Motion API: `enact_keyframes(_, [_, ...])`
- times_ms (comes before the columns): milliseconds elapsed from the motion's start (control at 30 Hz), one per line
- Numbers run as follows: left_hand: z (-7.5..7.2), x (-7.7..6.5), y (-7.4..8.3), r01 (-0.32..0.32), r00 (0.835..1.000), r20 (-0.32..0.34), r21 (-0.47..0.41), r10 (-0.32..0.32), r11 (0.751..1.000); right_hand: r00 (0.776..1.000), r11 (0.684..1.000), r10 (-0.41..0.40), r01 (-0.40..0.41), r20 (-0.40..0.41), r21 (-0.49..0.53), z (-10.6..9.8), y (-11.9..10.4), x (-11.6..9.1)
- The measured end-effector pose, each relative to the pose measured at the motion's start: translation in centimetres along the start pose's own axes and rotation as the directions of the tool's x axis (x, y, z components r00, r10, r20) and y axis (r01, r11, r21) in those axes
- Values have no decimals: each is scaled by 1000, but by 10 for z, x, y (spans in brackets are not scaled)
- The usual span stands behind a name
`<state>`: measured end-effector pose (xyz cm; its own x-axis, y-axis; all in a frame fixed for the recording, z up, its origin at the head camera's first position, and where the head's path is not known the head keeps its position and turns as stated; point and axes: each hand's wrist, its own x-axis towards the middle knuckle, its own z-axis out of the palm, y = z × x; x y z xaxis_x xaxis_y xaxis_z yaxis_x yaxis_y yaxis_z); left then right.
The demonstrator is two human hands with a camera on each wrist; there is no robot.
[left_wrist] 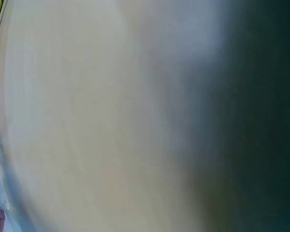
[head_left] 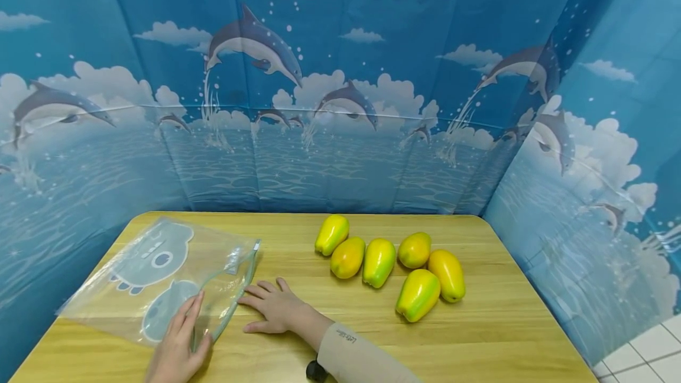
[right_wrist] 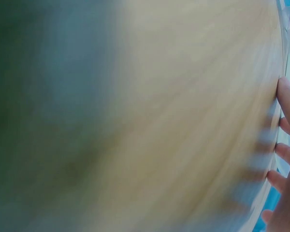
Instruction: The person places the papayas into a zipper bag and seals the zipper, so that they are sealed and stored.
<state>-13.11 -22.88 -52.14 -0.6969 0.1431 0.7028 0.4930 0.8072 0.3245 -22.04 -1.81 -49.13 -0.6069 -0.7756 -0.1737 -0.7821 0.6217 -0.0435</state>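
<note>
A clear plastic zip bag (head_left: pixel 122 312) with pale blue cartoon prints lies flat on the left of the table. Its green-edged mouth faces right, and the two lips stand apart. My left hand (head_left: pixel 181 341) rests at the near part of the mouth, fingers straight and thumb held away from them; how much of it is inside the bag is unclear. Just right of the mouth, my right hand (head_left: pixel 273 309) lies palm down with fingers spread, tips at the bag's edge. The right wrist view shows those fingers (right_wrist: pixel 285 152) at its right border; the left wrist view is mostly blurred tabletop.
Several glossy yellow-green, mango-like fruits (head_left: pixel 379 262) are grouped right of centre on the wooden table (head_left: pixel 495 336). A dolphin-printed curtain (head_left: pixel 330 158) encloses the back and sides. Beside the right sleeve sits a small black object (head_left: pixel 316 370).
</note>
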Motion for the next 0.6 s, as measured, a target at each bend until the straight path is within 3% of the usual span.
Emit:
enact_keyframes(133, [2,2,-4,-17,1000,-17,-58,16,998,1000,1000,2,-2,-17,2,-2,0,1])
enact_keyframes(367, [3,6,-8,-40,999,-11,-85,39,996,1000,999,2,-2,-21,38,-4,1,1])
enact_keyframes(600, [3,11,-12,-71,997,-11,-106,70,992,996,979,-13,30,-84,204,-10,7,-3])
